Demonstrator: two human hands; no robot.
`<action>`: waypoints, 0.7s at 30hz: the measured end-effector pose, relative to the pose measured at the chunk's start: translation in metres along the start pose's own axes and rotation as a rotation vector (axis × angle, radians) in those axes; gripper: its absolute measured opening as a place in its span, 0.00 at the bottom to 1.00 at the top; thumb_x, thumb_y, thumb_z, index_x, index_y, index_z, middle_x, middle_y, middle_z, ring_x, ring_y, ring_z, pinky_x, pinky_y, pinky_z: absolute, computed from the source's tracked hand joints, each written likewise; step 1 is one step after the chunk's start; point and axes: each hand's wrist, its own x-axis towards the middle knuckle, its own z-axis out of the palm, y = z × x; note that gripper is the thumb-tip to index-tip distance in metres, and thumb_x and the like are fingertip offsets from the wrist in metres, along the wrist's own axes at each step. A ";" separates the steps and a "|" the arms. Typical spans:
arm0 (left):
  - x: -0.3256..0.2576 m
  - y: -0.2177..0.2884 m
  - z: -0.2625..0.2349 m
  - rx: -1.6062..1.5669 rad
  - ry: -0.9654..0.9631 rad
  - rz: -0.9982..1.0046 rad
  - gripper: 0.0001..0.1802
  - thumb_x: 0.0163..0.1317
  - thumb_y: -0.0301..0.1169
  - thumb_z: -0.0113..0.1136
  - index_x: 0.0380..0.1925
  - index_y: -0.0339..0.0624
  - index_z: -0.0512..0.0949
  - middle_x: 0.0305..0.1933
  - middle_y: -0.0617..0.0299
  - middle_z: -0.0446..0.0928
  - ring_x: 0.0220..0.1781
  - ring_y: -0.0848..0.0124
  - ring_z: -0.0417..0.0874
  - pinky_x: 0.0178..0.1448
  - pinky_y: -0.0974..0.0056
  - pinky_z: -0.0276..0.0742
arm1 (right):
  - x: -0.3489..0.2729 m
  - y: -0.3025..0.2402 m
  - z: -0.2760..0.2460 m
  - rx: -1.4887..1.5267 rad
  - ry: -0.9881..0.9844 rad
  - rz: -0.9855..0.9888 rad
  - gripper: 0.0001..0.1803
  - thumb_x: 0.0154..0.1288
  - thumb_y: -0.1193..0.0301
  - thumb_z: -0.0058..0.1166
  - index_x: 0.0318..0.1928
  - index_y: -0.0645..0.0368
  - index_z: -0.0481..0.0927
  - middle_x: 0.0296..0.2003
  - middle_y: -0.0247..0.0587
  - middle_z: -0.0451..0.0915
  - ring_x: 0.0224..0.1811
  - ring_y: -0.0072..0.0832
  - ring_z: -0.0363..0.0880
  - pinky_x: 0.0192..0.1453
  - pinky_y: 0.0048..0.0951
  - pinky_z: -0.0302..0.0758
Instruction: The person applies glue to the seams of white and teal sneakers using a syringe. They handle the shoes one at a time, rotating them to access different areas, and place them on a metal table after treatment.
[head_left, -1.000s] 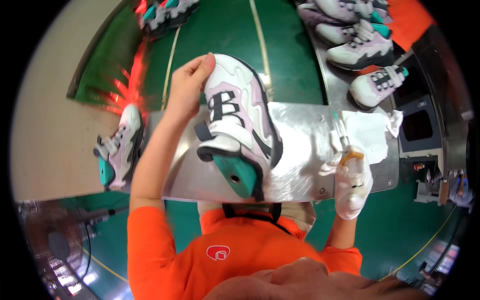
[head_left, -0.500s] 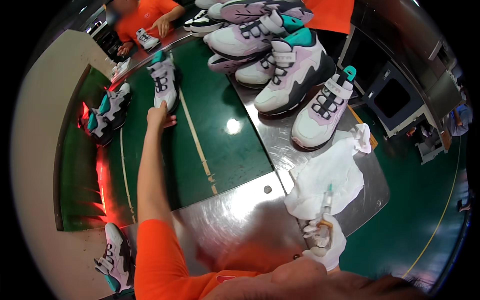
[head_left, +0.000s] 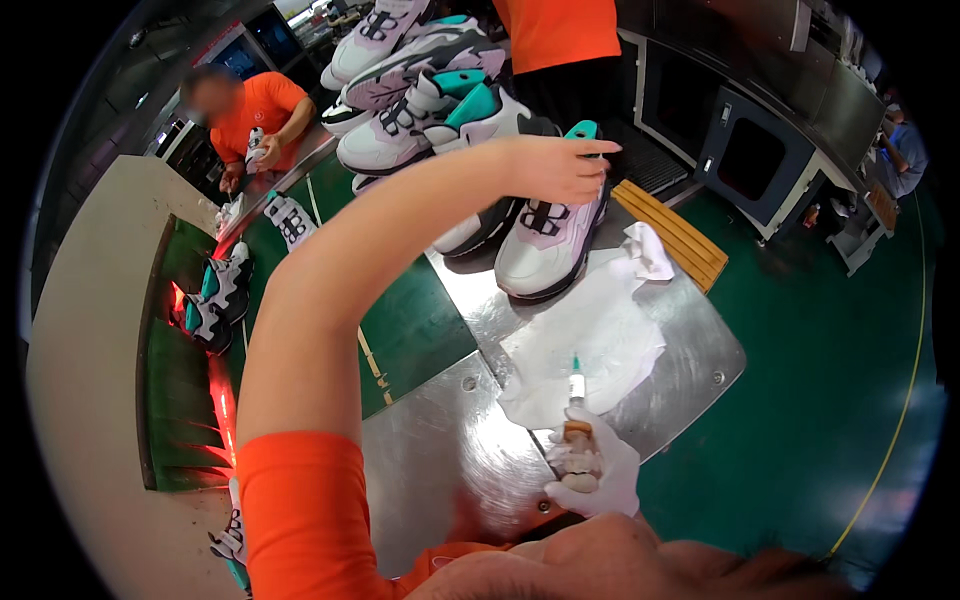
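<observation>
My bare left hand (head_left: 555, 170) reaches across to the right, over the upper of a white and lilac sneaker (head_left: 545, 255) with a teal heel tab. Its fingers are stretched out and a little apart; whether they touch the sneaker I cannot tell. In its white glove, my right hand (head_left: 615, 460) is wrapped round a syringe (head_left: 577, 388) with a green tip and a brownish flange. The tip points away from me, above a white cloth (head_left: 530, 345) spread on the metal table. Another sneaker (head_left: 291, 222) sits on the green belt, partly behind my left arm.
Several like sneakers are piled behind my left hand, one with its sole (head_left: 425, 75) showing. More sneakers (head_left: 215, 300) stand by the red-lit opening at left. Across the belt (head_left: 410, 315), a person in orange (head_left: 262, 115) handles a shoe. Yellow slats (head_left: 670, 235) lie beyond the table (head_left: 700, 340).
My left hand has left the sneaker on the belt and swung right to the one beside the cloth. The view has shifted. My right hand still holds the syringe.
</observation>
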 end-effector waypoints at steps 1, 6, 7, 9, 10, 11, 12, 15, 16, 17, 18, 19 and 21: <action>0.012 -0.007 0.004 -0.031 0.049 0.026 0.20 0.57 0.32 0.58 0.52 0.46 0.77 0.58 0.62 0.76 0.66 0.62 0.71 0.78 0.48 0.56 | 0.003 0.021 -0.004 -0.155 0.066 -0.189 0.42 0.44 0.67 0.75 0.62 0.63 0.72 0.38 0.39 0.82 0.38 0.21 0.81 0.44 0.24 0.79; 0.024 -0.020 -0.027 -0.096 0.074 -0.142 0.22 0.54 0.33 0.58 0.50 0.40 0.76 0.57 0.56 0.76 0.61 0.63 0.74 0.68 0.51 0.66 | 0.007 0.020 -0.010 -0.252 0.084 -0.289 0.41 0.48 0.59 0.74 0.63 0.59 0.73 0.41 0.45 0.83 0.40 0.29 0.83 0.47 0.29 0.79; 0.018 -0.028 -0.043 -0.151 0.071 -0.236 0.18 0.55 0.33 0.59 0.47 0.43 0.77 0.54 0.59 0.77 0.60 0.65 0.74 0.64 0.55 0.69 | 0.007 0.007 -0.009 -0.338 0.115 -0.335 0.41 0.48 0.58 0.74 0.63 0.57 0.73 0.43 0.46 0.83 0.41 0.31 0.84 0.48 0.31 0.79; -0.018 -0.038 -0.069 -0.109 0.122 -0.438 0.22 0.54 0.30 0.56 0.51 0.38 0.75 0.58 0.52 0.76 0.58 0.61 0.75 0.60 0.55 0.72 | 0.006 0.000 -0.003 -0.366 0.098 -0.322 0.41 0.49 0.54 0.74 0.62 0.57 0.73 0.43 0.47 0.83 0.42 0.36 0.84 0.50 0.34 0.79; -0.030 -0.040 -0.100 -0.035 0.028 -0.495 0.25 0.53 0.28 0.56 0.54 0.36 0.74 0.60 0.49 0.75 0.54 0.58 0.76 0.58 0.56 0.73 | 0.004 0.001 -0.001 -0.360 0.095 -0.332 0.41 0.49 0.55 0.73 0.62 0.56 0.73 0.41 0.46 0.83 0.42 0.36 0.84 0.49 0.33 0.79; -0.031 -0.038 -0.121 -0.097 0.030 -0.578 0.26 0.53 0.26 0.55 0.56 0.35 0.72 0.60 0.49 0.74 0.52 0.56 0.76 0.58 0.57 0.73 | -0.001 -0.007 -0.003 -0.374 0.083 -0.214 0.40 0.49 0.54 0.73 0.62 0.54 0.74 0.40 0.46 0.83 0.41 0.36 0.84 0.49 0.33 0.79; -0.041 -0.034 -0.143 -0.149 -0.025 -0.635 0.27 0.54 0.23 0.54 0.57 0.35 0.72 0.59 0.48 0.74 0.50 0.55 0.76 0.58 0.58 0.73 | -0.001 -0.004 -0.002 -0.353 0.095 -0.196 0.40 0.49 0.54 0.72 0.63 0.52 0.73 0.40 0.46 0.83 0.39 0.34 0.84 0.48 0.32 0.79; -0.068 -0.010 -0.212 -0.256 -0.078 -0.769 0.34 0.45 0.23 0.64 0.58 0.40 0.72 0.58 0.52 0.74 0.50 0.56 0.76 0.56 0.57 0.75 | 0.011 0.007 -0.012 -0.413 0.083 -0.304 0.42 0.49 0.56 0.72 0.63 0.58 0.72 0.44 0.48 0.83 0.41 0.35 0.84 0.51 0.31 0.79; -0.082 0.013 -0.238 -0.292 -0.112 -0.832 0.36 0.43 0.23 0.66 0.58 0.41 0.72 0.58 0.52 0.75 0.49 0.56 0.76 0.56 0.57 0.75 | 0.014 0.014 -0.011 -0.434 0.065 -0.349 0.42 0.50 0.55 0.71 0.63 0.60 0.71 0.43 0.48 0.83 0.42 0.34 0.84 0.50 0.32 0.79; -0.098 0.035 -0.258 -0.332 -0.091 -0.879 0.38 0.38 0.24 0.70 0.57 0.43 0.73 0.57 0.54 0.76 0.49 0.56 0.77 0.54 0.57 0.76 | 0.008 -0.010 -0.006 -0.321 -0.026 -0.137 0.43 0.49 0.56 0.72 0.64 0.61 0.71 0.45 0.48 0.82 0.44 0.35 0.83 0.52 0.33 0.78; -0.109 0.059 -0.281 -0.324 -0.089 -0.917 0.36 0.40 0.23 0.70 0.55 0.42 0.74 0.56 0.54 0.76 0.48 0.57 0.77 0.53 0.58 0.77 | 0.000 -0.032 -0.004 -0.234 -0.114 0.082 0.44 0.49 0.57 0.72 0.64 0.63 0.70 0.46 0.49 0.82 0.47 0.36 0.82 0.54 0.34 0.77; -0.110 0.078 -0.305 -0.356 -0.112 -0.953 0.36 0.39 0.23 0.70 0.55 0.40 0.74 0.56 0.53 0.76 0.47 0.57 0.78 0.52 0.58 0.78 | -0.002 -0.024 -0.011 -0.465 -0.029 -0.158 0.43 0.49 0.58 0.73 0.64 0.63 0.70 0.47 0.49 0.81 0.48 0.36 0.81 0.55 0.33 0.77; -0.113 0.117 -0.357 -0.414 -0.176 -1.002 0.35 0.39 0.24 0.70 0.54 0.39 0.75 0.56 0.52 0.77 0.43 0.57 0.78 0.48 0.58 0.78 | -0.010 -0.020 -0.019 -0.668 0.046 -0.422 0.42 0.49 0.62 0.73 0.64 0.63 0.70 0.48 0.48 0.81 0.50 0.35 0.81 0.57 0.32 0.76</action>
